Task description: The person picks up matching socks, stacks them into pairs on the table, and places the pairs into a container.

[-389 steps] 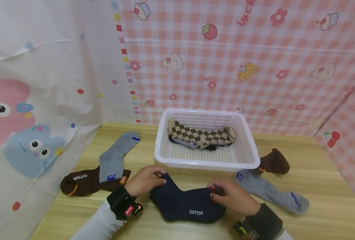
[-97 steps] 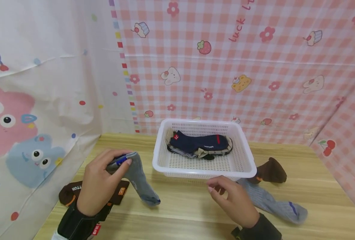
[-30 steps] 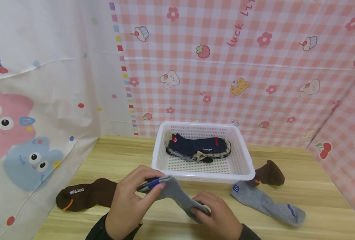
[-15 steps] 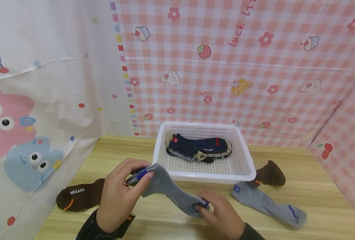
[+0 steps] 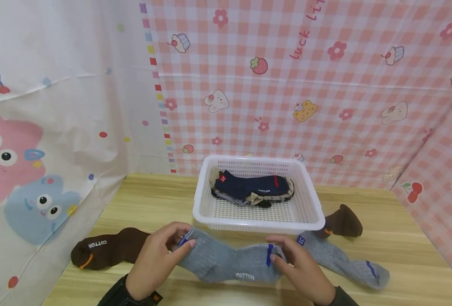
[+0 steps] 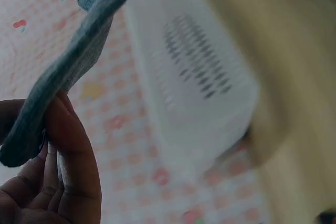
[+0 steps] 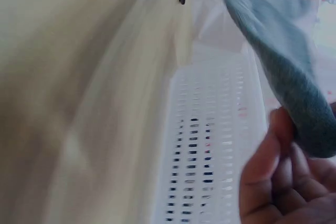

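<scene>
My left hand (image 5: 161, 257) pinches the cuff end of a grey sock (image 5: 226, 259) between thumb and fingers. At its toe end, beside a blue stripe, my right hand (image 5: 302, 265) grips the same sock. It stretches level between both hands in front of the basket, its white COTTON lettering facing the head camera. In the left wrist view the sock (image 6: 79, 45) rises edge-on from the fingers. The right wrist view shows the sock's toe (image 7: 315, 129) at the thumb and fingertips. Folded navy socks (image 5: 245, 185) lie on top of a patterned pair inside the white basket (image 5: 256, 223).
A brown sock (image 5: 115, 248) lies at the left, partly behind my left hand. Right of the basket, another grey sock (image 5: 340, 259) lies beside a crumpled brown sock (image 5: 342, 221). A pink checked cloth (image 5: 272, 89) hangs behind the wooden table (image 5: 157, 199).
The navy socks went from my hands into the basket. My left hand lifted the grey sock off the left brown one; my right hand took its toe, and the sock has turned lettering-side up.
</scene>
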`<state>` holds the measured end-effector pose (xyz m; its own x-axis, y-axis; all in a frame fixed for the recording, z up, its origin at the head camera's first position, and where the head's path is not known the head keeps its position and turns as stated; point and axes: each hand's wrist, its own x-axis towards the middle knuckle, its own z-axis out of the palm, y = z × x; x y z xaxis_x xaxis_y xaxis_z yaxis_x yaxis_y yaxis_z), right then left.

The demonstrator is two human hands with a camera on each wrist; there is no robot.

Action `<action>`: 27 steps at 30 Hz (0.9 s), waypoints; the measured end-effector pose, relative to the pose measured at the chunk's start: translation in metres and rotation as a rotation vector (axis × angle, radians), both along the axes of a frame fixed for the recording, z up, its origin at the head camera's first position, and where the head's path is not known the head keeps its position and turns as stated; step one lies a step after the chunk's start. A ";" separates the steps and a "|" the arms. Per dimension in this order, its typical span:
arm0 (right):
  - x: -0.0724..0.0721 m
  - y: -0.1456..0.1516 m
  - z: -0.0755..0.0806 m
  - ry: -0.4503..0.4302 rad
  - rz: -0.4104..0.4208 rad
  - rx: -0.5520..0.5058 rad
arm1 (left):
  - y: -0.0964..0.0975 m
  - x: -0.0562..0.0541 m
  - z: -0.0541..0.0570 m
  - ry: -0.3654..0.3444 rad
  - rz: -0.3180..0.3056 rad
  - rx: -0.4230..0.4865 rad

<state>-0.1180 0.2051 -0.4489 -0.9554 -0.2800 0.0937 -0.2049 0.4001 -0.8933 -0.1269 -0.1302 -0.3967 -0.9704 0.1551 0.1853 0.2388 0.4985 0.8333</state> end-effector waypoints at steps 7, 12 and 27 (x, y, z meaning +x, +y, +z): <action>0.001 0.014 -0.015 -0.101 0.073 0.110 | -0.005 -0.011 -0.048 -0.183 -0.180 -0.079; -0.002 0.015 -0.026 0.025 0.109 0.261 | -0.005 -0.021 -0.065 -0.220 -0.268 -0.151; -0.002 -0.029 -0.021 0.504 0.075 0.698 | 0.020 -0.013 -0.063 0.029 -0.150 -0.444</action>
<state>-0.1201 0.1762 -0.4696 -0.8226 -0.4922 0.2847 -0.5587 0.7927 -0.2438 -0.1401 -0.1102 -0.4597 -0.9266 0.3637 0.0958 0.3555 0.7637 0.5389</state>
